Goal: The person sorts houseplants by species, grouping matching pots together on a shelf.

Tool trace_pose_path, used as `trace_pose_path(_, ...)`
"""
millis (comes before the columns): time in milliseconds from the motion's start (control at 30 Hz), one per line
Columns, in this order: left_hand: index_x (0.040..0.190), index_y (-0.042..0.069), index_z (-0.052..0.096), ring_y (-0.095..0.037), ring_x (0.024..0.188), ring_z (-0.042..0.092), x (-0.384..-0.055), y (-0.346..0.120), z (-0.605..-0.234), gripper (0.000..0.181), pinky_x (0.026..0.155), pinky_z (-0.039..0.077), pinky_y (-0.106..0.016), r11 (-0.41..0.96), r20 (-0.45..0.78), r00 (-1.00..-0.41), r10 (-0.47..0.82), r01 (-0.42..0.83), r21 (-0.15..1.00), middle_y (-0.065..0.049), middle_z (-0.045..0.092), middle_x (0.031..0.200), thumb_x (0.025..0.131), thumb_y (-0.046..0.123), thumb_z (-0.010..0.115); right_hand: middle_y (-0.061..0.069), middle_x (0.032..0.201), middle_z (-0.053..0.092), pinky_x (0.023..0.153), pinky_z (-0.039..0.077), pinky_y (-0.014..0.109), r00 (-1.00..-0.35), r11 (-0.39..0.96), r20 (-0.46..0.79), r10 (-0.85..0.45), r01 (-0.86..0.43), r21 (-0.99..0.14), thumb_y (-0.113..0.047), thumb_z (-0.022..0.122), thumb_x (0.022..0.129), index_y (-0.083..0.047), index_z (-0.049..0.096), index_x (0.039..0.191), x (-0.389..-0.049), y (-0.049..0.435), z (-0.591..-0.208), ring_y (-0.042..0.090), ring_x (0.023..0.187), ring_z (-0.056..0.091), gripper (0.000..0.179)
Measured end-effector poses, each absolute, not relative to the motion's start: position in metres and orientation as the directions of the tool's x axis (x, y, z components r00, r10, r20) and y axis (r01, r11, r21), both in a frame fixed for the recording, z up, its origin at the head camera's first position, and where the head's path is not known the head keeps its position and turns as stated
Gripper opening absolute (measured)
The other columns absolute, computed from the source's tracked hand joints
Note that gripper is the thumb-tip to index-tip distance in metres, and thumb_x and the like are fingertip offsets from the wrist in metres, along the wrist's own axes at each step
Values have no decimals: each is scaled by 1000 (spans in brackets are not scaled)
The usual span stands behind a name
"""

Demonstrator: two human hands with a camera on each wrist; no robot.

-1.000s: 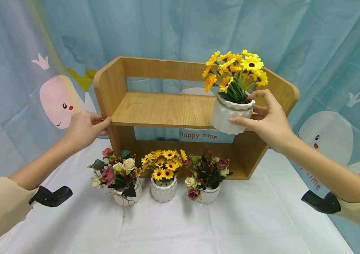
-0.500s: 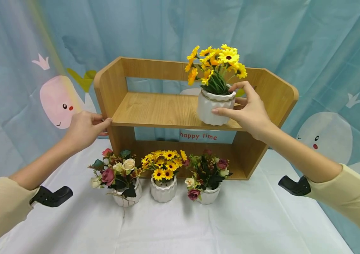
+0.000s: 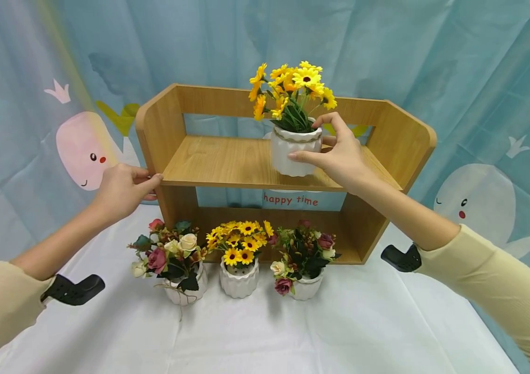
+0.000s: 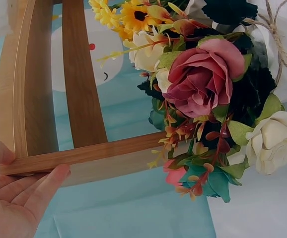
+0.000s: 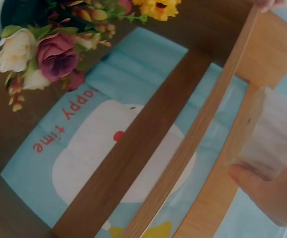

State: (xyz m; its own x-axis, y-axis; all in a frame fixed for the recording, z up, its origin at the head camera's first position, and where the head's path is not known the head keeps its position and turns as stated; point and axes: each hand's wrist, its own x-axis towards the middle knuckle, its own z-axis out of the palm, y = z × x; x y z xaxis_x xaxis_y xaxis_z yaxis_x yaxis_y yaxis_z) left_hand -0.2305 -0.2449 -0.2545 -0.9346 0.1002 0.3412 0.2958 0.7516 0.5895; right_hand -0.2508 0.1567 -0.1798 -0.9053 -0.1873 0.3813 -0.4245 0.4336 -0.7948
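Observation:
In the head view my right hand (image 3: 346, 161) holds a white ribbed flowerpot (image 3: 285, 150) with yellow daisy-like flowers (image 3: 293, 85) by its right side. The thumb lies on the pot's front and the index finger bends over its rim. Upright, the pot overlaps the upper board (image 3: 222, 161) of a two-tier wooden shelf (image 3: 159, 130). In the right wrist view the pot's underside (image 5: 252, 119) shows, above the board's front edge. My left hand (image 3: 122, 191) pinches the front edge of the shelf's left side panel, thumb and fingers on either face in the left wrist view.
Before the shelf, on a white cloth (image 3: 246, 343), stand three potted plants: mixed roses (image 3: 171, 259) at left, yellow flowers (image 3: 240, 278) in the middle, purple and cream roses (image 3: 307, 283) at right. A blue whale-print curtain (image 3: 255, 41) hangs behind.
My right hand has carried the yellow-flower pot leftward and slightly up in view, from the shelf's right end towards the board's middle. The left hand keeps its grip on the side panel.

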Motion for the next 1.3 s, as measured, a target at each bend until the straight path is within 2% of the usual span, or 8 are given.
trace_pose_path(200, 112, -21, 71, -39, 76, 79, -229, -245, -253, 41, 54, 52, -16, 755, 347, -933, 100, 298, 584, -39, 71, 105, 108, 18, 59, 9, 141, 62, 83, 57, 32, -901, 390, 383, -201, -433, -813, -18, 88, 87, -16, 43, 125, -258, 139, -179, 25, 117, 69, 59)
trace_pose_path(567, 113, -21, 71, -39, 77, 79, -228, -244, -252, 41, 57, 53, -14, 750, 345, -933, 99, 298, 591, -39, 71, 105, 108, 18, 59, 6, 143, 57, 80, 56, 36, -883, 343, 407, -236, -467, -815, -18, 89, 86, -15, 43, 123, -271, 105, -176, 24, 114, 69, 59)
trace_pose_path(800, 111, -21, 71, -39, 76, 79, -226, -245, -252, 40, 56, 52, -14, 750, 357, -929, 99, 305, 587, -39, 72, 104, 108, 17, 59, 4, 149, 54, 83, 58, 38, -870, 375, 424, -252, -492, -786, -22, 90, 86, -15, 43, 123, -276, 86, -176, 22, 118, 68, 60)
trace_pose_path(1300, 110, -20, 72, -38, 75, 79, -226, -244, -252, 40, 54, 53, -16, 746, 356, -930, 94, 302, 593, -39, 72, 103, 108, 17, 59, 6, 151, 49, 66, 43, 30, -863, 390, 425, -272, -503, -772, -25, 89, 87, -15, 42, 121, -293, 53, -188, 26, 123, 62, 59)
